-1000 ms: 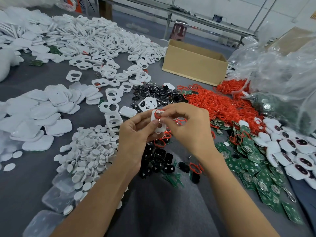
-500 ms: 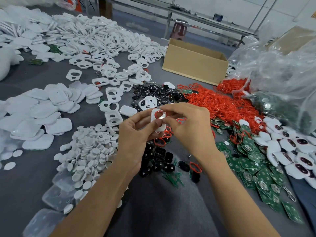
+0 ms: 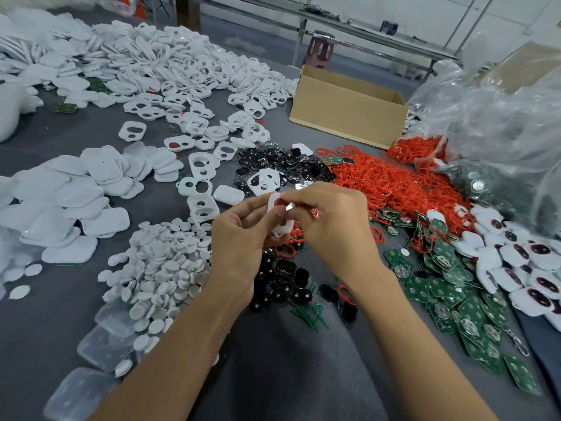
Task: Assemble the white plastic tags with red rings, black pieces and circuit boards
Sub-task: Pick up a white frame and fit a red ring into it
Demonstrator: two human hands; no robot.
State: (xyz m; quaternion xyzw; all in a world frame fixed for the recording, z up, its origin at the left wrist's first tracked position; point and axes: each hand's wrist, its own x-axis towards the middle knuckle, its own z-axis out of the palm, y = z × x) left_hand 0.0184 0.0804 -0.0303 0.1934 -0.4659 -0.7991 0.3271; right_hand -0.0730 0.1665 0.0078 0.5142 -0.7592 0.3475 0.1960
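Above the middle of the grey table I hold one white plastic tag (image 3: 278, 227) between both hands. My left hand (image 3: 239, 238) grips the tag from the left, thumb on its face. My right hand (image 3: 331, 226) pinches the tag's top, where a red ring (image 3: 278, 203) sits in the upper opening. A heap of red rings (image 3: 394, 183) lies to the right. Black pieces (image 3: 282, 278) lie under my hands and in a second pile (image 3: 282, 165) behind them. Green circuit boards (image 3: 455, 296) spread out at the right.
Empty white tag frames (image 3: 170, 74) cover the far left, white covers (image 3: 69, 202) the left, white discs (image 3: 161, 268) the near left. Assembled tags (image 3: 528, 268) lie at the far right. A cardboard box (image 3: 346, 113) and clear plastic bags (image 3: 504, 123) stand behind.
Both hands have risen slightly with the tag. My right fingers have shifted along the red ring at the tag's top opening, which now lies further into the opening.
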